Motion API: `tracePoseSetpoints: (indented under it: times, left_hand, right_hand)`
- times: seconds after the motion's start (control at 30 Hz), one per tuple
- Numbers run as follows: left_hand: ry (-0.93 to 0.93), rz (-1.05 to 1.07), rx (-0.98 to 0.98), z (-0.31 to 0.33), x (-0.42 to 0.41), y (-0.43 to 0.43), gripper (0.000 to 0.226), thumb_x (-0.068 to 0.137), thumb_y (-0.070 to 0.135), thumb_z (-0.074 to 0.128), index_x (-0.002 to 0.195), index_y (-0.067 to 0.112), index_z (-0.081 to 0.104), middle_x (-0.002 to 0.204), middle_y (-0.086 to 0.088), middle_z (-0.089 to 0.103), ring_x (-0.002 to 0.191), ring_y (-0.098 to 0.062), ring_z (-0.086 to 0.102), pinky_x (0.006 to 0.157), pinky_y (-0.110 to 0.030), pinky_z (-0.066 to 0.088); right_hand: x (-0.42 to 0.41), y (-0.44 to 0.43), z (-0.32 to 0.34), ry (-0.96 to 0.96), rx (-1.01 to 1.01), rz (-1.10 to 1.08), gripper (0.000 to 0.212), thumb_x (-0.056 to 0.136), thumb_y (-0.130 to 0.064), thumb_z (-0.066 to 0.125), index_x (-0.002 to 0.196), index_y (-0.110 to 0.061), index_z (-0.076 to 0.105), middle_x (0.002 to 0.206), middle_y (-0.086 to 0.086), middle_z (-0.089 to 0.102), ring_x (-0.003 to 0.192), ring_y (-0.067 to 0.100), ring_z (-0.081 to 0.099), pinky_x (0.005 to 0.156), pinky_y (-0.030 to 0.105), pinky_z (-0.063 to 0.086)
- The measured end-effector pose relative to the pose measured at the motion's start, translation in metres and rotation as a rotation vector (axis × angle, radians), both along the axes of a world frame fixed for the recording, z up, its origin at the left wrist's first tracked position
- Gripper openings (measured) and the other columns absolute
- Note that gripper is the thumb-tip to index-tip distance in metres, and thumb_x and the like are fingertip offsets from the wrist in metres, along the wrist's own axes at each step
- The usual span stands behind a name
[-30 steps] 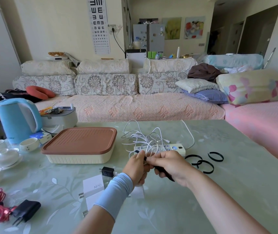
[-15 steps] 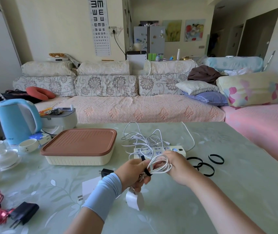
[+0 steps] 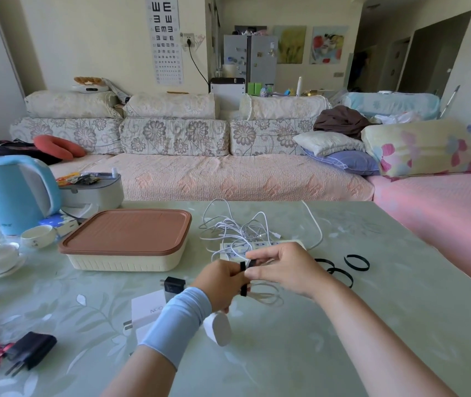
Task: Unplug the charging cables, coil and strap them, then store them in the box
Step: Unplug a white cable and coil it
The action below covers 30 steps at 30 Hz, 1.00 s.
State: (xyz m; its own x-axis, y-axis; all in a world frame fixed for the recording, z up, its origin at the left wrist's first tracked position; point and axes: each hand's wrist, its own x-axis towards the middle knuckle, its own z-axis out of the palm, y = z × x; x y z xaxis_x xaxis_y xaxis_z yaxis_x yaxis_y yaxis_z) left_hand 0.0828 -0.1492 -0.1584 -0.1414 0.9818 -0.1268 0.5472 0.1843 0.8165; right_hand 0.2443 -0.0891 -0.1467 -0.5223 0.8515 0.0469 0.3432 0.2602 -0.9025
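white cable coil [image 3: 266, 296] in left hand [image 3: 219, 284]; right hand [image 3: 283, 267] pinches black strap [image 3: 243, 267]

Bright, even daylight; soft glare on the glossy table [image 3: 372, 282]; wide-angle bending at edges; background slightly soft.

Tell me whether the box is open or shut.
Shut: the brown lid lies flat over the cream box, covering its top.
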Motion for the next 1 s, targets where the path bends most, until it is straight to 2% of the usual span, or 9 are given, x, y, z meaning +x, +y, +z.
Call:
tracePoseSetpoints:
  times: [0.07,0.2,0.4,0.43,0.53,0.63,0.73,0.87,1.0]
  left_hand:
    - [0.041,0.028,0.016,0.000,0.000,0.000,0.033,0.095,0.029,0.054,0.064,0.015,0.057,0.056,-0.002,0.055,0.035,-0.022,0.045,0.040,-0.025,0.039]
    - [0.080,0.106,0.103,0.000,0.004,-0.001,0.032,0.095,0.030,0.051,0.068,0.014,0.057,0.056,-0.005,0.053,0.035,-0.023,0.049,0.038,-0.027,0.042]
    - [-0.037,0.213,0.089,0.001,0.012,0.002,0.025,0.097,0.024,0.046,0.085,0.007,0.060,0.057,-0.007,0.060,0.027,-0.013,0.043,0.035,-0.020,0.037]
    - [-0.088,0.231,0.055,0.002,0.012,0.002,0.024,0.097,0.023,0.045,0.085,0.007,0.059,0.056,-0.008,0.059,0.027,-0.017,0.042,0.034,-0.020,0.035]
    - [-0.193,0.272,-0.036,-0.001,0.006,0.006,0.021,0.098,0.015,0.041,0.081,0.009,0.052,0.050,-0.009,0.053,0.029,-0.018,0.036,0.035,-0.017,0.032]
    - [-0.276,0.294,-0.074,-0.003,-0.001,0.009,0.023,0.098,0.010,0.039,0.078,0.010,0.050,0.046,-0.008,0.047,0.029,-0.015,0.031,0.037,-0.015,0.028]
    - [-0.361,0.376,-0.043,-0.003,-0.007,0.011,0.032,0.098,0.020,0.040,0.069,0.010,0.049,0.049,-0.010,0.048,0.028,-0.015,0.032,0.038,-0.015,0.029]
    - [-0.259,0.464,0.077,-0.005,-0.012,0.015,0.030,0.096,0.019,0.043,0.072,0.005,0.055,0.052,-0.012,0.054,0.033,-0.019,0.040,0.041,-0.021,0.038]
    - [-0.262,0.524,0.176,-0.006,-0.013,0.015,0.028,0.092,0.022,0.044,0.070,0.009,0.056,0.063,-0.015,0.060,0.052,-0.028,0.049,0.059,-0.038,0.050]
  right_hand:
    - [-0.004,-0.004,-0.002,-0.042,0.019,-0.070,0.038,0.067,-0.021,0.091,0.102,-0.028,0.076,0.079,-0.012,0.074,0.073,-0.001,0.065,0.081,0.015,0.052]
    - [-0.014,-0.009,-0.007,0.106,-0.096,-0.178,0.034,0.073,-0.002,0.084,0.104,-0.013,0.076,0.074,-0.001,0.072,0.065,0.010,0.067,0.073,0.026,0.057]
    - [-0.023,-0.013,-0.008,0.096,0.131,-0.219,0.055,0.074,-0.004,0.082,0.117,-0.033,0.065,0.075,-0.008,0.073,0.067,0.001,0.064,0.075,0.017,0.050]
    - [-0.024,-0.014,-0.008,0.094,0.179,-0.203,0.046,0.074,-0.004,0.082,0.112,-0.029,0.072,0.074,-0.009,0.073,0.067,-0.001,0.064,0.075,0.018,0.051]
    - [-0.025,-0.018,-0.013,0.046,0.515,-0.117,0.022,0.073,-0.006,0.082,0.083,-0.026,0.080,0.079,-0.008,0.072,0.081,0.000,0.059,0.077,0.025,0.047]
    - [-0.028,-0.015,-0.015,-0.054,0.969,-0.133,0.014,0.069,-0.022,0.084,0.076,-0.033,0.078,0.089,-0.007,0.058,0.092,0.015,0.046,0.084,0.030,0.033]
    - [-0.030,-0.017,-0.006,-0.107,1.132,-0.035,0.006,0.074,-0.026,0.079,0.076,-0.032,0.078,0.072,-0.008,0.049,0.075,0.015,0.040,0.068,0.029,0.030]
    - [-0.028,-0.026,-0.002,-0.224,1.029,0.029,0.013,0.078,-0.023,0.069,0.082,-0.031,0.078,0.056,-0.006,0.058,0.055,0.014,0.048,0.049,0.024,0.036]
    - [-0.027,-0.034,-0.002,-0.071,0.514,0.024,0.013,0.082,-0.015,0.073,0.085,-0.024,0.080,0.064,-0.006,0.070,0.053,0.010,0.065,0.061,0.029,0.055]
